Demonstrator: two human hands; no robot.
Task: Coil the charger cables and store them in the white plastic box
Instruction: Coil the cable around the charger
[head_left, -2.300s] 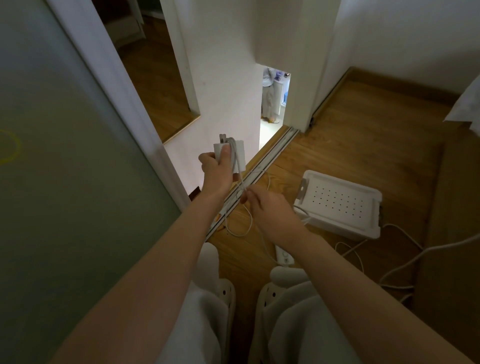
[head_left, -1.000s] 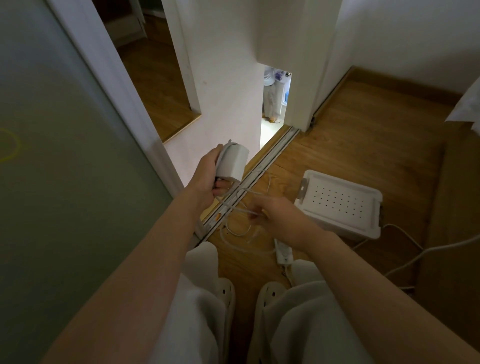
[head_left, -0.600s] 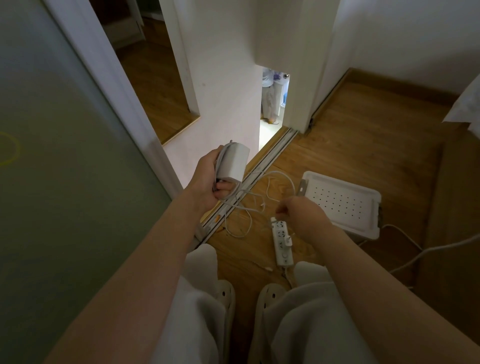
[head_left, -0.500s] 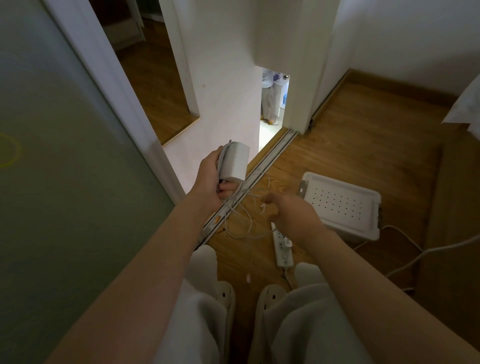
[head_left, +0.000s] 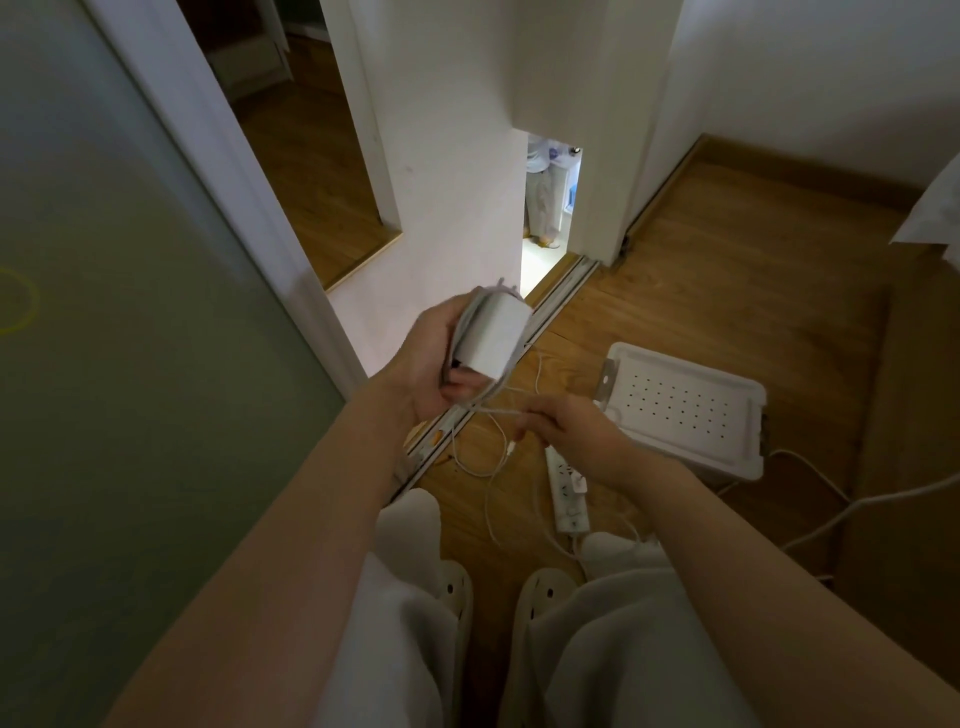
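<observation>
Head view — left hand grips the charger, right hand pinches its thin cable.

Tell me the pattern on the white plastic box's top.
White plastic box: rows of small dark holes; head view.

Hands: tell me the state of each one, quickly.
Left hand: holding the charger.
Right hand: fingers pinching the cable.

Bare floor lies open beyond the white plastic box. Just left of it, a power strip and loose cable clutter the way.
</observation>
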